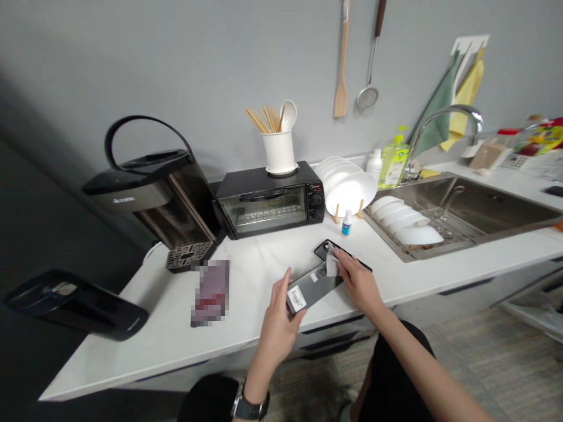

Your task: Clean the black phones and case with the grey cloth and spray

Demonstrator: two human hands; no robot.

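A dark flat box-like object with a white barcode label lies at an angle near the counter's front edge. My left hand grips its left end between thumb and fingers. Over its right end, my right hand holds a small white cloth or tissue with its fingers together, pressed near a round mark on the surface. Just behind lies a black phone or phone case, partly covered by my right hand. Farther back stands a small white and blue bottle.
Behind are a black toaster oven, a rack of white plates and a sink with bowls. To the left stand a black dispenser, a dark bin-like appliance and a pixelated purple item. The counter edge runs in front.
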